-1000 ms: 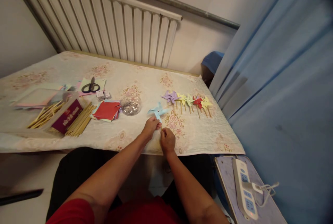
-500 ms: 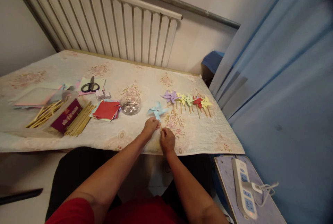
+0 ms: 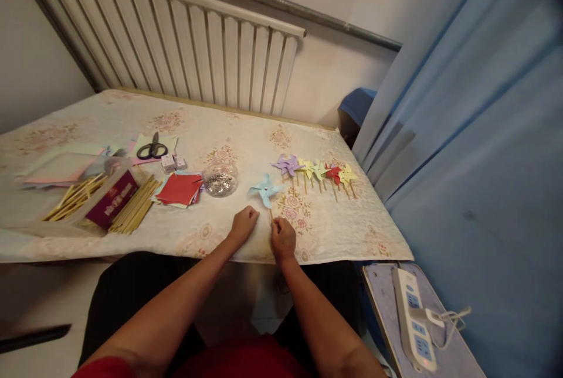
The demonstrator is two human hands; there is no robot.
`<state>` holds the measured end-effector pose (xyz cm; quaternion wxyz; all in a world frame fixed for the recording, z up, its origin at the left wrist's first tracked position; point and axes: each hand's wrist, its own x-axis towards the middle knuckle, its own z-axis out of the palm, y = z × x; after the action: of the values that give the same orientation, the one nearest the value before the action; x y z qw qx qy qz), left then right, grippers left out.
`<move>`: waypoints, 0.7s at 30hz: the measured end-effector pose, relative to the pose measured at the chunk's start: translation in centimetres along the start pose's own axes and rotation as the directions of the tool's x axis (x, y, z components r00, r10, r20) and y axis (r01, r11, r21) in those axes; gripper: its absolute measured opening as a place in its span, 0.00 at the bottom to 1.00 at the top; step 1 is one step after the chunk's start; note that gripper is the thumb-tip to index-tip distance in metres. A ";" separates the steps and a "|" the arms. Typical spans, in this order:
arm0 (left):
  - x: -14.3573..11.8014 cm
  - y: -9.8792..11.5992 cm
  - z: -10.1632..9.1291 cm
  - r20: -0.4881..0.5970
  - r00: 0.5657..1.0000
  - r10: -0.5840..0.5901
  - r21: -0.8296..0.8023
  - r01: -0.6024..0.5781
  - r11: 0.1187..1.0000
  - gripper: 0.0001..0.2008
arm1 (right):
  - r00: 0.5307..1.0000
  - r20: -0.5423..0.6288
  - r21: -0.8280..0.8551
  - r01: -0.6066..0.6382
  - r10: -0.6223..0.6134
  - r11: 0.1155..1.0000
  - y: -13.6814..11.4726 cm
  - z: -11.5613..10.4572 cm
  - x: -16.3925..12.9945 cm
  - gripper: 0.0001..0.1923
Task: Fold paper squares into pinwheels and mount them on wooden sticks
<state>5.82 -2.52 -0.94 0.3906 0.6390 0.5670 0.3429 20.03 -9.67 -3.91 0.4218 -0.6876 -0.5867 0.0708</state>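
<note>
A light blue paper pinwheel (image 3: 265, 189) lies on the floral tablecloth (image 3: 211, 132), its wooden stick pointing toward me. My right hand (image 3: 283, 238) pinches the lower end of that stick. My left hand (image 3: 243, 224) rests on the cloth just left of the stick, fingers curled, holding nothing and apart from the pinwheel. A row of several finished pinwheels (image 3: 314, 170) in purple, yellow, green and red lies to the right.
A clear bowl of shiny pins (image 3: 220, 179), red paper squares (image 3: 179, 189), wooden sticks (image 3: 132, 208) beside a maroon box (image 3: 112, 197), scissors (image 3: 152, 148) and paper sheets lie left. A radiator stands behind, a blue curtain at right, a power strip (image 3: 414, 319) lower right.
My left hand has let go of the blue pinwheel and drawn back toward me. The right hand stays on the stick. The view shifted slightly.
</note>
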 end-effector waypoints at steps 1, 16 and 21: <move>-0.1 -0.5 -0.6 -0.039 0.998 0.058 0.085 -0.054 0.995 0.10 | 1.000 0.002 -0.002 -0.001 0.001 1.000 0.0 0.0 0.0 0.08; -1.2 -4.9 -5.5 0.083 0.919 0.386 0.795 -0.295 0.530 0.10 | 0.999 -0.005 -0.031 -0.040 0.040 0.999 0.0 0.2 0.3 0.09; -1.4 -4.5 -5.3 0.088 0.920 0.381 0.840 -0.274 0.469 0.11 | 0.999 -0.007 -0.043 -0.047 0.047 0.998 0.2 0.4 0.3 0.09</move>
<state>-1.12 -3.08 -2.47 -0.0690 0.8229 0.5483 0.1323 20.02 -9.18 -4.13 0.4068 -0.7102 -0.5707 0.0661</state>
